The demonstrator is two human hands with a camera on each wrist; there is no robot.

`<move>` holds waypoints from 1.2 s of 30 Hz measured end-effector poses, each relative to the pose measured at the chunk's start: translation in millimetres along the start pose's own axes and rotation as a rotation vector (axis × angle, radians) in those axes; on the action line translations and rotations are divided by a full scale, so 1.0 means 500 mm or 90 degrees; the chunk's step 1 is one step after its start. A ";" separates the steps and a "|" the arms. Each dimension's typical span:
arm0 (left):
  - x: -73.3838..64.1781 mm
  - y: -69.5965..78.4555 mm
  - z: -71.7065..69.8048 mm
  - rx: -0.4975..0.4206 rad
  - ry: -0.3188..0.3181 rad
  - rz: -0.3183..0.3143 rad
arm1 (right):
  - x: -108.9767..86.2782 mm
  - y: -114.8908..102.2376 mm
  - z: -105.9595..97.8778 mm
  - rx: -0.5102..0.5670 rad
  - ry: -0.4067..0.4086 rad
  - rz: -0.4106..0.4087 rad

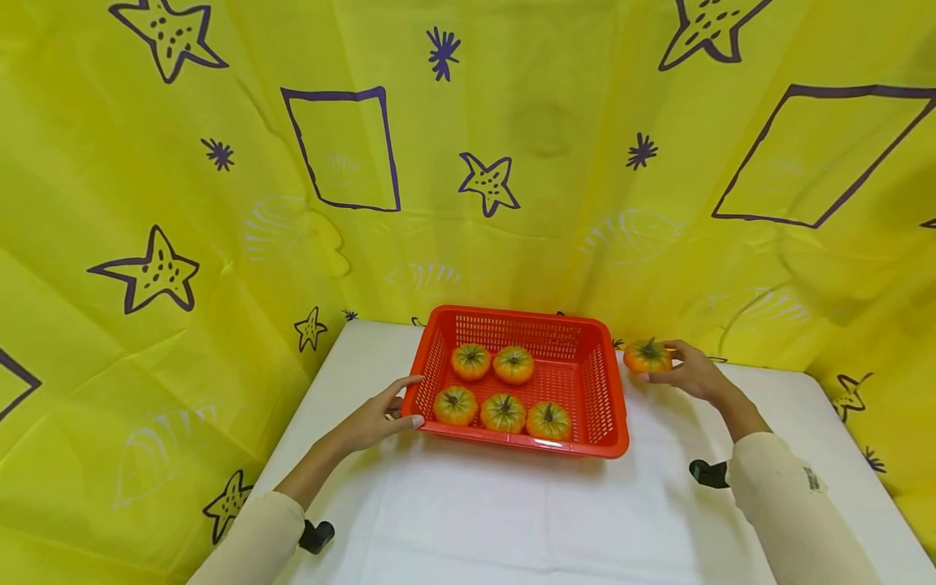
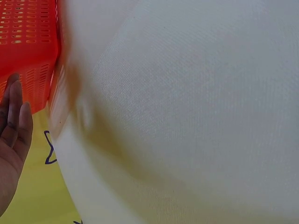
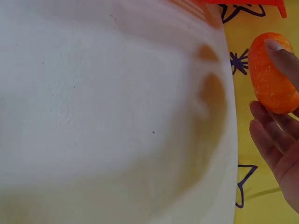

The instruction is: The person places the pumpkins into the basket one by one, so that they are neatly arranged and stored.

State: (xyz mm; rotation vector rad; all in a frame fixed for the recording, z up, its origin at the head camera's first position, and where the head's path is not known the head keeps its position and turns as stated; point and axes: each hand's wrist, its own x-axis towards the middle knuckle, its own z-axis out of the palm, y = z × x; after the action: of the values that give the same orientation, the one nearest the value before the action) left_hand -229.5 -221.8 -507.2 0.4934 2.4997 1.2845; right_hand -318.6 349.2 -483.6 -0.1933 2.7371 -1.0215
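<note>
A red plastic basket (image 1: 613,406) stands on the white table and holds several orange-green tomatoes (image 1: 503,412). My left hand (image 1: 380,416) rests against the basket's left front corner, fingers straight along its wall (image 2: 32,70) and thumb at the lower rim; the left hand (image 2: 13,135) appears beside the red mesh. My right hand (image 1: 687,372) holds one more tomato (image 1: 647,356) just right of the basket's far right corner, close to the tabletop. In the right wrist view the fingers (image 3: 275,135) curl round that tomato (image 3: 273,74).
The white table (image 1: 512,520) extends toward me in front of the basket. A yellow curtain (image 1: 468,162) with purple stars and squares closes off the back and both sides. Black wrist-camera straps (image 1: 316,536) sit on both sleeves.
</note>
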 end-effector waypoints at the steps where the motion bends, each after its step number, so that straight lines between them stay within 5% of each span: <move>1: 0.000 0.000 0.000 -0.001 0.000 -0.003 | -0.004 -0.002 -0.002 0.002 0.000 -0.002; 16: 0.003 0.001 0.005 -0.023 -0.010 -0.006 | -0.043 -0.041 -0.031 0.037 0.019 -0.035; 25: -0.022 0.068 -0.010 -0.041 -0.014 0.002 | -0.053 -0.075 -0.042 0.049 0.036 -0.058; 36: -0.025 0.072 -0.012 -0.047 -0.022 0.001 | -0.055 -0.124 -0.034 0.112 0.005 -0.081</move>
State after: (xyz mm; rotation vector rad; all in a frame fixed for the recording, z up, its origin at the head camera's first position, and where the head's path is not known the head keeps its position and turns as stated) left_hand -214.8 -211.8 -473.2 0.4958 2.4145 1.3523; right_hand -293.3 318.8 -426.1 -0.3389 2.6521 -1.2916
